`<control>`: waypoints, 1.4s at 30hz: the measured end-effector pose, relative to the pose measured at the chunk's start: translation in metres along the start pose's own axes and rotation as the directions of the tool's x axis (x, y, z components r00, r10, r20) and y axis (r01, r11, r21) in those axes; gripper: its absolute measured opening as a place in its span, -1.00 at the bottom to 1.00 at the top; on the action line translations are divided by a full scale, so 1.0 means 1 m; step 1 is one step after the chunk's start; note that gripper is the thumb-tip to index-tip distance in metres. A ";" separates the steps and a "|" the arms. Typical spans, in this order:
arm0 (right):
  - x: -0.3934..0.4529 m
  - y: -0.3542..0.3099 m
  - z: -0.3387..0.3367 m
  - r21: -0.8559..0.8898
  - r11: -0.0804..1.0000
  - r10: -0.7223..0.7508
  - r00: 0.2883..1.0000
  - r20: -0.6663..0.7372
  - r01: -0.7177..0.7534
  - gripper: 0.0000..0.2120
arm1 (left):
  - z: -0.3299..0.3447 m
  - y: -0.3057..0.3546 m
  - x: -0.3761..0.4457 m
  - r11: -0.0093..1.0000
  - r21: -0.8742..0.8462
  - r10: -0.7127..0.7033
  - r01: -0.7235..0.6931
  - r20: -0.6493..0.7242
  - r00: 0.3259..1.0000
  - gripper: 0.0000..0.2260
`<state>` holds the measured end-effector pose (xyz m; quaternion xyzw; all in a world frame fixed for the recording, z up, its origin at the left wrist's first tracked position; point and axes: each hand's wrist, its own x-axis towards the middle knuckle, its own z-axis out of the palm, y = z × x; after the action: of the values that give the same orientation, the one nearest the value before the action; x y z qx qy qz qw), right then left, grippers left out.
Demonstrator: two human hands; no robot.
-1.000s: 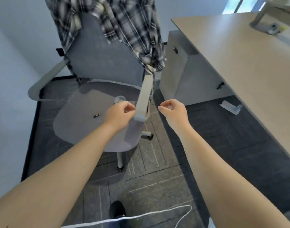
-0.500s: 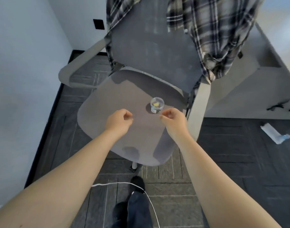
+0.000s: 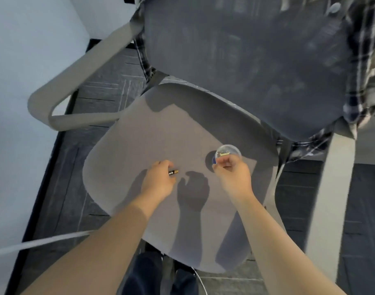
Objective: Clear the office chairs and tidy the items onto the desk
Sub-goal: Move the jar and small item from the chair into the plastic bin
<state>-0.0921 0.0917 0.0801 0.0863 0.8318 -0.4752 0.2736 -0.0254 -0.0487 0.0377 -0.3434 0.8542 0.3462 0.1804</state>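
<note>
A grey office chair [image 3: 161, 133] fills the view from above. A small black and gold battery [image 3: 173, 172] lies on its seat. My left hand [image 3: 159, 183] has thumb and fingertips closed on the battery's left end. To the right, a small clear round jar [image 3: 228, 150] with something yellowish inside stands on the seat. My right hand [image 3: 232, 174] has curled fingers pinched on its near side. A plaid shirt [image 3: 369, 81] hangs over the backrest at the upper right.
Grey armrests stick out on the left [image 3: 76, 88] and right [image 3: 331, 188] of the seat. A white wall stands close on the left. A white cable [image 3: 44, 243] runs across the dark carpet tiles near my legs [image 3: 144, 273].
The view has swung from the desk to straight over the seat. Both hands have dropped onto the seat, the left to the battery, the right to the jar.
</note>
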 end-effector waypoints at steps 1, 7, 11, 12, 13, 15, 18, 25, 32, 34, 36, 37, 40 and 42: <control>0.006 0.001 0.002 0.006 1.000 0.006 1.000 -0.007 -0.006 -0.85 | 0.006 -0.003 0.010 0.999 0.040 0.007 -0.007 0.009 1.000 -0.68; 0.032 0.009 0.016 0.005 1.000 0.013 0.997 -0.074 -0.012 -0.84 | 0.033 -0.025 0.048 0.934 0.333 0.105 -0.131 0.095 0.990 -0.78; 0.041 0.013 0.018 -0.113 0.993 -0.066 0.970 -0.234 0.040 -0.80 | 0.034 -0.017 0.057 0.944 0.279 0.155 -0.178 0.105 0.982 -0.81; 0.043 0.014 0.017 -0.165 0.985 -0.103 0.956 -0.275 0.059 -0.75 | 0.034 -0.011 0.060 0.968 0.186 0.154 -0.169 0.090 0.984 -0.81; 0.046 0.016 0.017 -0.221 0.973 -0.130 0.943 -0.307 0.063 -0.68 | 0.033 -0.004 0.063 0.982 0.090 0.158 -0.165 0.074 0.985 -0.82; 0.054 0.021 0.019 -0.331 0.943 -0.121 0.939 -0.321 0.008 -0.47 | 0.032 0.011 0.070 0.984 -0.052 0.175 -0.173 0.050 0.983 -0.84; 0.067 0.030 0.025 -0.460 0.883 -0.035 0.963 -0.268 -0.096 -0.20 | 0.031 0.027 0.078 0.966 -0.147 0.218 -0.212 0.020 0.976 -0.85; 0.071 0.034 0.029 -0.300 0.951 -0.008 0.961 -0.277 -0.079 -0.15 | 0.025 0.031 0.081 0.927 -0.291 0.243 -0.237 -0.017 0.970 -0.87; 0.015 -0.014 -0.010 -0.160 0.984 -0.126 0.951 -0.284 0.082 -0.15 | -0.010 0.068 0.030 0.865 -0.391 0.314 -0.315 -0.068 0.947 -0.82; -0.005 -0.029 -0.026 -0.147 0.981 -0.170 0.938 -0.303 0.130 -0.15 | -0.022 0.083 0.010 0.843 -0.401 0.348 -0.359 -0.103 0.932 -0.72; -0.027 -0.041 -0.043 -0.139 0.976 -0.205 0.925 -0.321 0.168 -0.17 | -0.031 0.099 -0.012 0.820 -0.412 0.383 -0.396 -0.119 0.916 -0.72; -0.039 -0.046 -0.053 -0.134 0.974 -0.217 0.918 -0.333 0.182 -0.17 | -0.033 0.108 -0.024 0.808 -0.419 0.401 -0.415 -0.126 0.907 -0.74; -0.078 -0.051 -0.084 -0.110 0.972 -0.236 0.892 -0.385 0.209 -0.16 | -0.037 0.134 -0.067 0.761 -0.430 0.476 -0.485 -0.138 0.869 -0.71; -0.107 -0.048 -0.108 -0.103 0.968 -0.249 0.867 -0.431 0.227 -0.17 | -0.036 0.149 -0.099 0.724 -0.430 0.536 -0.539 -0.141 0.833 -0.78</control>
<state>-0.0623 0.1691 0.2159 0.0814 0.8876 -0.4530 0.0199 -0.0648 0.0499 0.1865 -0.1148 0.8126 0.5713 -0.0155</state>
